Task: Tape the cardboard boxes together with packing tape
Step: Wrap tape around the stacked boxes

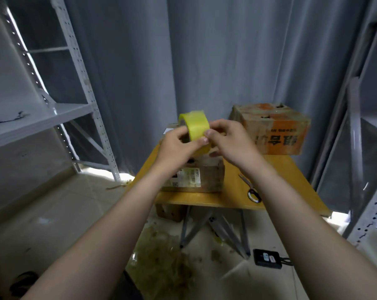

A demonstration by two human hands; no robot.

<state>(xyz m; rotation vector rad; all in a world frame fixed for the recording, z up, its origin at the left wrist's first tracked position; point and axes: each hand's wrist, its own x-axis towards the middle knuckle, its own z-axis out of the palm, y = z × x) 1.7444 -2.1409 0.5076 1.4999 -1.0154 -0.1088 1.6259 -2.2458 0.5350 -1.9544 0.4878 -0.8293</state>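
A small yellow desk [230, 191] is set before grey curtains [204, 61]. Above it, a yellow tape roll [196, 128] is gripped by the left hand [178, 144] and pinched by the right hand [228, 137]. Two cardboard boxes, one near [202, 178] and one orange-printed [276, 131], and scissors [251, 189] are seen on the desk.

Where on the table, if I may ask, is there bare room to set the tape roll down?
Bare table shows between the near box and the scissors, and right of the scissors, before the orange-printed box. The left side is crowded by the near box.
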